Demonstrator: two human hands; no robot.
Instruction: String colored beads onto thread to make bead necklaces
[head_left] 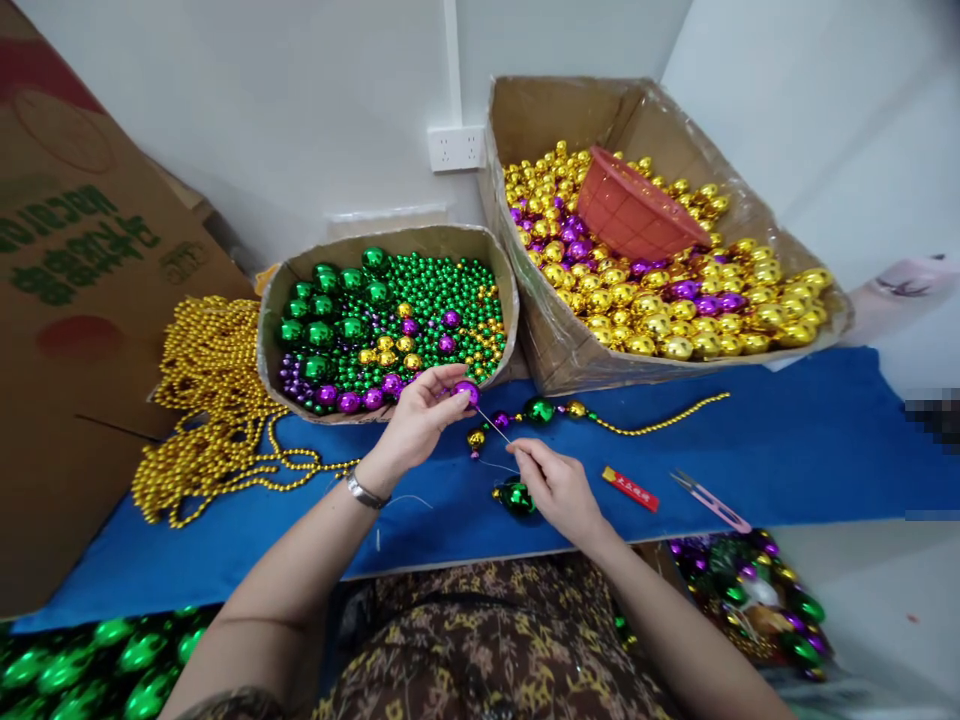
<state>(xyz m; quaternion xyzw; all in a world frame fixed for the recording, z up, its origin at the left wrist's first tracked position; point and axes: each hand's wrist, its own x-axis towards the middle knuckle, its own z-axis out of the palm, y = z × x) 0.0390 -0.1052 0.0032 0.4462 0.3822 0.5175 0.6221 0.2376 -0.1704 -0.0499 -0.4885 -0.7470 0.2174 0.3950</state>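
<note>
My left hand (pixel 429 410) pinches a shiny purple bead (pixel 466 394) just in front of the smaller bead box. In a closed grip, my right hand (pixel 556 490) holds a thin needle (pixel 495 424) that slants up to that bead. Whether the tip has passed through it I cannot tell. Below the needle lies a part-strung necklace with a green bead (pixel 538 409) and a gold bead chain (pixel 667 423). A large green bead (pixel 516 496) rests beside my right fingers. Thin pale thread (pixel 495 465) runs near them.
A cardboard box (pixel 264 345) of green, purple and gold beads stands behind my left hand. Gold bead strands (pixel 210 390) heap to its left. A bigger box (pixel 540 355) holds gold and purple beads and a red basket (pixel 634 210). Thread snips (pixel 712 500) and a red packet (pixel 631 489) lie right.
</note>
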